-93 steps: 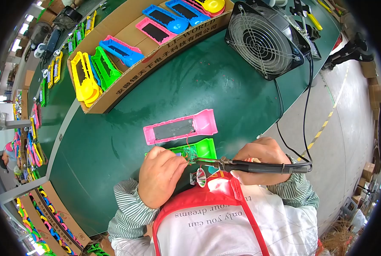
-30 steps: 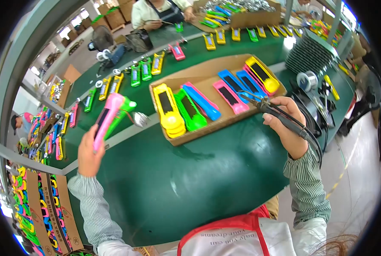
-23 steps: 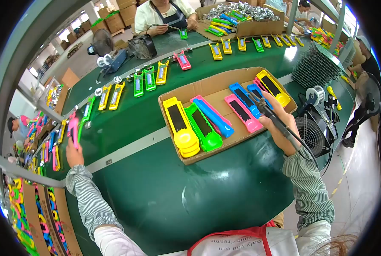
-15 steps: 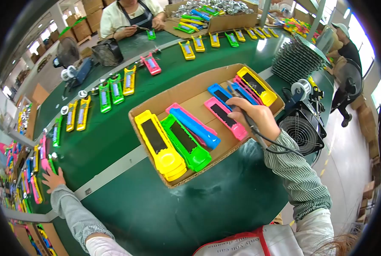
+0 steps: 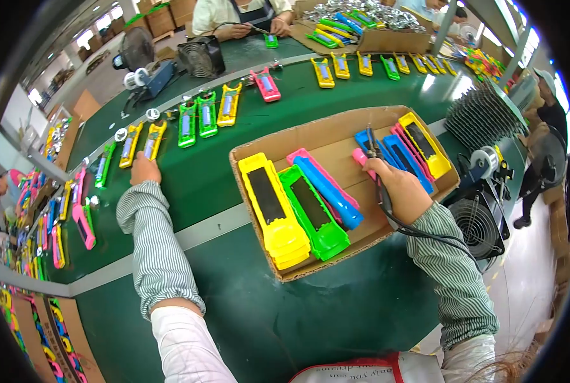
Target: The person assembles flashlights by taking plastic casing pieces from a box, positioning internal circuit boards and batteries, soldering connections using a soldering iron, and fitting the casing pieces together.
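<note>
My left hand (image 5: 145, 170) reaches to the green belt and has its fingers at the lower end of a yellow casing (image 5: 153, 142); the fingertips are partly hidden. Another yellow casing (image 5: 130, 145) lies just left of it. My right hand (image 5: 400, 191) is closed around a soldering iron (image 5: 379, 175), with its tip pointing up over the cardboard box (image 5: 336, 256). Beneath that hand are a blue shell (image 5: 407, 161) and part of a pink one. Yellow (image 5: 269, 207) and green (image 5: 311, 210) shells lie in the box's left part.
Beyond the belt, a person (image 5: 250, 19) holds a tool at a green casing (image 5: 271, 41). To the right stand a fan (image 5: 478, 223), a solder spool (image 5: 484, 162) and stacked dark trays (image 5: 486, 118). Another fan (image 5: 200, 56) is across the belt. Boxes of shells (image 5: 32, 332) sit lower left.
The pink and green pieces my left hand carried now lie on the belt at the left. My left hand has moved from there to the yellow casing. The iron stays in my right hand, over the box.
</note>
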### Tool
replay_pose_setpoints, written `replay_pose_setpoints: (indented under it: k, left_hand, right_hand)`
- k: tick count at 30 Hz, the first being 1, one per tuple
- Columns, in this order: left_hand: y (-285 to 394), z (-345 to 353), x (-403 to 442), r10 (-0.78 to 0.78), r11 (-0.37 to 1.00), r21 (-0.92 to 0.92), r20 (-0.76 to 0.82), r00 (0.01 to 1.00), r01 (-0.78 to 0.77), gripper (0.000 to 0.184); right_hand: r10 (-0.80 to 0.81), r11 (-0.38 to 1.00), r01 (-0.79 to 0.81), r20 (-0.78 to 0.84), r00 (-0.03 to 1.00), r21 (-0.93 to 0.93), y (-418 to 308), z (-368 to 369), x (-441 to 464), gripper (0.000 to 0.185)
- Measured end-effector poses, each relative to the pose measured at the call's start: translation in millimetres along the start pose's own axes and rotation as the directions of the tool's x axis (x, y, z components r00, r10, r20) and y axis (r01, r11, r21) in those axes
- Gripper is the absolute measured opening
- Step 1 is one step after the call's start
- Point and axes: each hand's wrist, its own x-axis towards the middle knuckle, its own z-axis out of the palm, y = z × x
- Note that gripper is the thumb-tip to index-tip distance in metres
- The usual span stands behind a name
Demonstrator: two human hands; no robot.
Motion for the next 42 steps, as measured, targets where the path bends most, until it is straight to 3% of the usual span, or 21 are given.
replay_pose_setpoints:
  k: [6, 10, 12, 13, 14, 15, 17, 20, 23, 26, 29, 32, 36, 40, 41, 42]
  left_hand:
    - [-18, -96, -84, 0.266, 0.915, -0.272, -0.146, 0.953, -0.297, 0.037]
    - [-30, -180, -167, 0.434, 0.733, -0.476, -0.224, 0.873, -0.486, 0.041]
    - [-26, -211, -219, 0.516, 0.595, -0.619, -0.194, 0.835, -0.512, 0.040]
    - [-19, -230, -249, 0.563, 0.609, -0.618, -0.104, 0.820, -0.497, 0.043]
    - [-16, -236, -276, 0.665, 0.561, -0.564, -0.129, 0.735, -0.606, 0.044]
    - [-8, -247, -304, 0.744, 0.533, -0.570, -0.035, 0.667, -0.625, 0.046]
    - [5, -240, -348, 0.883, 0.375, -0.615, 0.007, 0.470, -0.694, 0.049]
    - [31, -216, -407, 0.954, 0.281, -0.715, 0.137, 0.267, -0.640, 0.049]
    - [45, -176, -452, 0.973, 0.230, -0.734, 0.163, 0.162, -0.639, 0.046]
    - [52, -165, -472, 0.979, 0.176, -0.576, 0.186, 0.082, -0.799, 0.045]
    - [64, -187, -473, 0.953, 0.231, -0.548, 0.292, 0.075, -0.804, 0.050]
    - [83, -217, -473, 0.963, 0.160, -0.647, 0.268, -0.026, -0.746, 0.057]
    - [104, -217, -492, 0.985, -0.148, -0.646, -0.025, -0.173, -0.749, 0.040]
    - [114, -208, -500, 0.998, -0.066, -0.787, -0.039, -0.058, -0.614, 0.023]
    - [117, -204, -496, 0.999, -0.035, -0.858, -0.051, 0.019, -0.512, 0.017]
    - [120, -202, -493, 0.974, 0.194, -0.928, 0.142, 0.178, -0.319, 0.016]
  right_hand:
    - [-0.007, 0.998, 0.019, -0.205, 0.979, 0.057, -11, -13, -9, 0.047]
    - [-0.067, 0.989, 0.112, -0.369, 0.927, 0.100, -40, -41, -31, 0.039]
    - [-0.164, 0.980, 0.196, -0.419, 0.893, 0.034, -51, -50, -47, 0.036]
    - [-0.201, 0.975, 0.224, -0.436, 0.877, 0.001, -57, -55, -59, 0.034]
    - [-0.220, 0.971, 0.239, -0.411, 0.885, -0.005, -67, -63, -72, 0.033]
    - [-0.256, 0.960, 0.278, -0.391, 0.884, 0.001, -69, -65, -82, 0.034]
    - [-0.300, 0.941, 0.336, -0.363, 0.882, 0.040, -74, -66, -104, 0.035]
    - [-0.379, 0.920, 0.392, -0.193, 0.905, 0.030, -70, -61, -142, 0.036]
    - [-0.412, 0.909, 0.417, -0.153, 0.898, 0.002, -60, -35, -174, 0.039]
    - [-0.396, 0.918, 0.394, -0.129, 0.909, -0.039, -50, -9, -199, 0.036]
    - [-0.401, 0.909, 0.412, -0.134, 0.906, 0.063, -43, 3, -219, 0.035]
    - [-0.388, 0.910, 0.403, -0.147, 0.910, 0.095, -32, 10, -235, 0.038]
    - [-0.349, 0.924, 0.370, -0.182, 0.919, 0.096, -28, -11, -242, 0.041]
    - [-0.310, 0.941, 0.322, -0.122, 0.943, 0.104, -20, -29, -253, 0.046]
    - [-0.283, 0.949, 0.298, -0.133, 0.950, 0.107, -21, -35, -255, 0.048]
    - [-0.258, 0.955, 0.274, -0.144, 0.955, 0.110, -22, -40, -257, 0.051]
